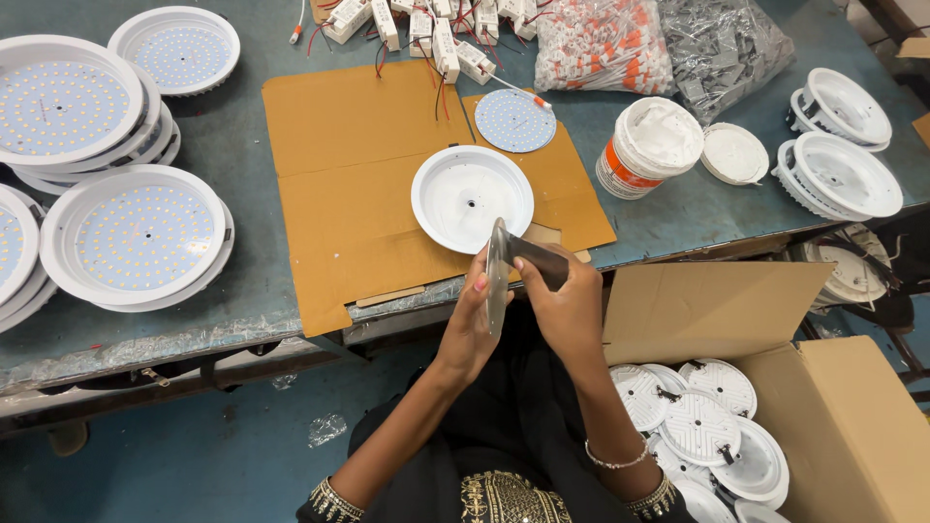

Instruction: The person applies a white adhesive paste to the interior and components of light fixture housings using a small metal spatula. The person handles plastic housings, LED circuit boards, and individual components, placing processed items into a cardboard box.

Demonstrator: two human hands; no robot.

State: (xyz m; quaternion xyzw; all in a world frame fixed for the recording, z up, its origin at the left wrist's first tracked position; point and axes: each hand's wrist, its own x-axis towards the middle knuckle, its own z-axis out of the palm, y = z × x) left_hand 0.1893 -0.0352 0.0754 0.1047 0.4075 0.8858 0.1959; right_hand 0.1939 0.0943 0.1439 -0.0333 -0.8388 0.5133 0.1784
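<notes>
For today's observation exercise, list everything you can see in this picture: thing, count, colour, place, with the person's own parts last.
Thin disc: one, translucent grey, held edge-on between both hands.
Empty lamp housing: one, white, on the cardboard sheet.
Cardboard sheet: one, brown, on the table.
LED board: one, round, pale blue-white, behind the housing.
Finished lamps: several stacks, white, left on the table.
Driver boxes: a cluster, white with red wires, far edge.
Plastic bags: two, one orange-white, one grey, far right.
Tub: one, white with orange band; its lid beside it.
Housings: a few, white, right edge.
Carton: one, brown, holding white housings, lower right.
Table: one, blue-grey.
Left hand, right hand: gripping the disc.
</notes>
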